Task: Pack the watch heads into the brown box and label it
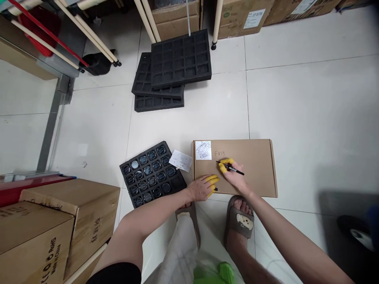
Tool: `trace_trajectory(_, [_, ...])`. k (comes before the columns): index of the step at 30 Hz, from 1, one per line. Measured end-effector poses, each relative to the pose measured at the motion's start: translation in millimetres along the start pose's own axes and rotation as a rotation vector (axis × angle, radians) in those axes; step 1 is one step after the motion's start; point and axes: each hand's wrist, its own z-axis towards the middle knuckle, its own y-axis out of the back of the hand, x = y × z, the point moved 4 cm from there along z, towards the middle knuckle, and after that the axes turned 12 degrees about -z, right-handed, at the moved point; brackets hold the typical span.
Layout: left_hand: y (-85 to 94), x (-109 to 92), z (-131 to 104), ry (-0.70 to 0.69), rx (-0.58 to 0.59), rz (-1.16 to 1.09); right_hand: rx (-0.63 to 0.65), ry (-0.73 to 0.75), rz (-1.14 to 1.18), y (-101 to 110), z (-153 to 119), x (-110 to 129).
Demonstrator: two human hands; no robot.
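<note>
A flat brown cardboard box (pixel 251 165) lies on the tiled floor in front of my feet. My right hand (pixel 233 175), with yellow finger cots, holds a black pen (pixel 232 169) with its tip on the box lid, just below handwritten letters. A white label (pixel 203 150) with black scribbles sits at the lid's top left corner. My left hand (pixel 204 187), also in yellow finger cots, presses flat on the box's near left corner. Left of the box lies a black foam tray (pixel 152 173) filled with several round lenses, with a small white paper note (pixel 181 160) at its right edge.
A stack of empty black foam trays (pixel 174 69) lies farther back on the floor. Brown cartons (pixel 56 225) stand at the near left, more cartons (pixel 239 17) along the back. Broom handles (pixel 89 39) lean at the upper left. A grey wheel (pixel 355 232) shows at the right.
</note>
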Motion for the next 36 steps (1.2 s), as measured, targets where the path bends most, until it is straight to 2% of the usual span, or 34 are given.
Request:
trace_trajectory(14, [-3.3, 1.1, -0.5, 0.005, 0.021, -0.031, 0.04, 0.018, 0.005, -6.0, 10.0, 3.3])
trace_trajectory(27, [-1.2, 0.6, 0.0, 0.007, -0.007, -0.027, 0.069, 0.025, 0.021, -6.8, 11.7, 2.8])
trace_trajectory(33, [-0.7, 0.9, 0.7, 0.008, 0.001, -0.041, -0.008, -0.052, -0.021, -4.6, 9.3, -0.6])
trace_trajectory(36, [-0.5, 0.8, 0.5, 0.003, -0.004, -0.017, 0.044, 0.001, -0.015, -5.9, 8.5, 2.5])
